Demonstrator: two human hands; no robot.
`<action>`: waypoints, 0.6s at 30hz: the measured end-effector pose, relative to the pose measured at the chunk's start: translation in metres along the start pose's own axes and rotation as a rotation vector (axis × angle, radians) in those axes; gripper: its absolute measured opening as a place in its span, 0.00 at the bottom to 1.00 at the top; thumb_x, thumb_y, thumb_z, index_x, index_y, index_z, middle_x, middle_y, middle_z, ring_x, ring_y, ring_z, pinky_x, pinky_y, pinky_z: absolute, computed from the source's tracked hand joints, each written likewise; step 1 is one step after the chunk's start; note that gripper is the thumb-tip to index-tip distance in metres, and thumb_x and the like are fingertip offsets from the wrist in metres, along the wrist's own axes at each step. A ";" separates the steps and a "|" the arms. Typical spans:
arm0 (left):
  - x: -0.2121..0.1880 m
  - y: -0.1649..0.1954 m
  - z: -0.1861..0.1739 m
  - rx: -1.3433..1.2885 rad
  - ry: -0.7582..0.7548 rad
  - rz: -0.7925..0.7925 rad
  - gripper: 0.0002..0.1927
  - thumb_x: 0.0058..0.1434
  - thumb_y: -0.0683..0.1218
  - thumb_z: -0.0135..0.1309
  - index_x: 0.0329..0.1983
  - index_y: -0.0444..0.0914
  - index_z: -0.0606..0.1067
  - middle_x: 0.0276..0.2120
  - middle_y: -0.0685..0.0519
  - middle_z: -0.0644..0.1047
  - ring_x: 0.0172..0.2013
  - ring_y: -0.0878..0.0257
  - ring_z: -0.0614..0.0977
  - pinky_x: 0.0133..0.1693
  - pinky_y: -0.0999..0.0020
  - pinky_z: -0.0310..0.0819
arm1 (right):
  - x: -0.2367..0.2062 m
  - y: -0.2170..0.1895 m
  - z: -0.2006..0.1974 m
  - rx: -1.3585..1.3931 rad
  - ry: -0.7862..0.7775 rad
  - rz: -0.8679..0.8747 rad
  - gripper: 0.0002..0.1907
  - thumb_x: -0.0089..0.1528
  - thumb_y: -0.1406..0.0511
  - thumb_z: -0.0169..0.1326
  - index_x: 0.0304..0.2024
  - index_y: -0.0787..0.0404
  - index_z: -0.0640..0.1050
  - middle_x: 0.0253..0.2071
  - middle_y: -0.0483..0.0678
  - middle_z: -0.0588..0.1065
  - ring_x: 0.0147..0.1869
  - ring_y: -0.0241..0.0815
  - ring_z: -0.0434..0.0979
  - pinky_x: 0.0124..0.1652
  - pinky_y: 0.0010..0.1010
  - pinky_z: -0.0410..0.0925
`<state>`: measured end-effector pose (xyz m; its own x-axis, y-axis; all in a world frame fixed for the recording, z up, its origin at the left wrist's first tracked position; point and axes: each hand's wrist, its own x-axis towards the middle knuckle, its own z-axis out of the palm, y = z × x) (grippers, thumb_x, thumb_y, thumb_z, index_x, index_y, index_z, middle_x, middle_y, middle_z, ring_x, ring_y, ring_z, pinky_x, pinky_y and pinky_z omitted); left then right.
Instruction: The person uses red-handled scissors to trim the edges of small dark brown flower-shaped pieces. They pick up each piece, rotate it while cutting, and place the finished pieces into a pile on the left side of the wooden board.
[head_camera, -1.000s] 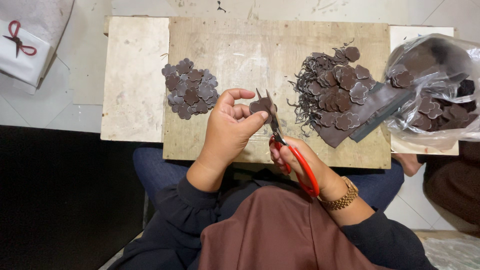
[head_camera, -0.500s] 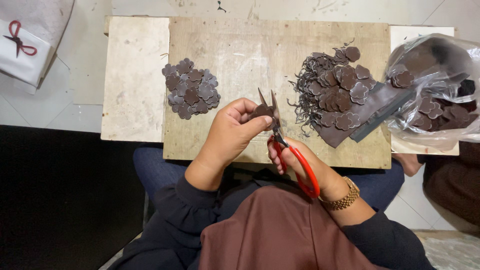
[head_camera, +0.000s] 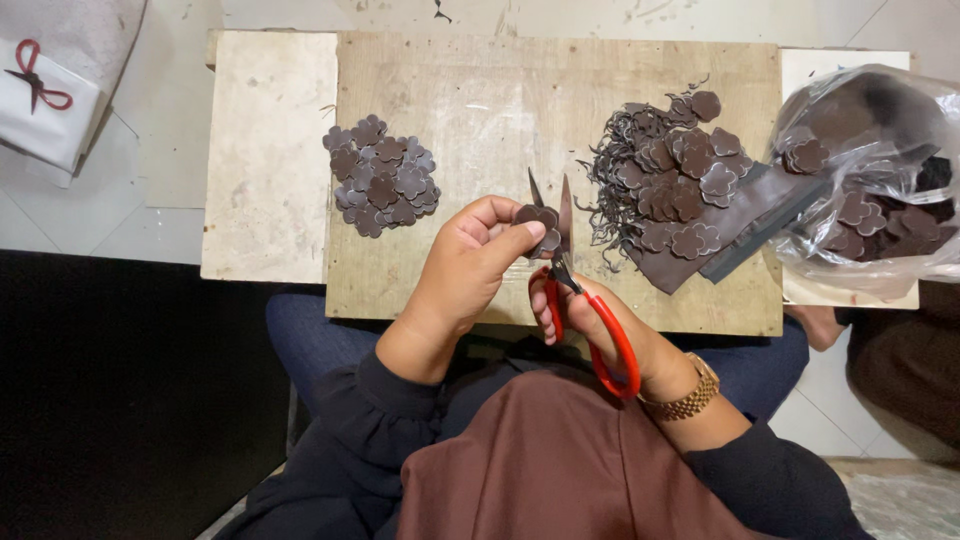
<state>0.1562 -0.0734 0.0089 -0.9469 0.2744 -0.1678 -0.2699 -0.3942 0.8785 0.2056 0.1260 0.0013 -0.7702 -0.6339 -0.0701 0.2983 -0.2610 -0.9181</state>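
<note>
Head view: I see my left hand (head_camera: 470, 265) pinching a brown flower cutout (head_camera: 540, 222) above the wooden board (head_camera: 480, 110), while my right hand (head_camera: 590, 320) grips red scissors (head_camera: 585, 300), blades parted around it, between two piles of cutouts (head_camera: 383, 180).

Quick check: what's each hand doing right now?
Left hand: closed, pinching a brown flower-shaped piece.
Right hand: closed around red-handled scissors, blades open at the piece.

A small home craft workshop: a low wooden desk (head_camera: 480, 90) over tiled floor (head_camera: 110, 215), heaped with cut brown flower shapes (head_camera: 383, 180), offcut scraps (head_camera: 625, 180) and a bagful (head_camera: 870, 170).
</note>
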 end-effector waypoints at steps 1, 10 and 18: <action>0.000 0.001 0.000 -0.005 0.013 -0.011 0.09 0.66 0.40 0.55 0.47 0.31 0.75 0.37 0.50 0.82 0.38 0.66 0.82 0.45 0.71 0.76 | 0.000 0.000 0.000 -0.004 0.012 0.004 0.32 0.70 0.43 0.46 0.56 0.65 0.69 0.44 0.43 0.68 0.44 0.33 0.67 0.46 0.26 0.67; -0.002 0.005 0.002 0.025 -0.009 -0.025 0.08 0.67 0.41 0.56 0.45 0.31 0.76 0.37 0.51 0.81 0.39 0.67 0.81 0.46 0.70 0.76 | 0.000 0.009 -0.004 -0.057 0.047 0.019 0.34 0.70 0.41 0.46 0.54 0.67 0.70 0.44 0.44 0.68 0.44 0.34 0.68 0.46 0.27 0.68; -0.001 0.010 0.000 -0.030 -0.015 -0.103 0.07 0.65 0.41 0.56 0.44 0.32 0.77 0.36 0.52 0.81 0.36 0.67 0.81 0.45 0.69 0.76 | 0.003 0.000 -0.003 -0.096 -0.002 -0.008 0.34 0.66 0.39 0.45 0.55 0.62 0.69 0.42 0.44 0.67 0.42 0.34 0.67 0.43 0.27 0.66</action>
<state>0.1550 -0.0772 0.0178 -0.9114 0.3275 -0.2492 -0.3706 -0.3896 0.8432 0.2015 0.1265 -0.0003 -0.7713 -0.6335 -0.0618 0.2365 -0.1950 -0.9519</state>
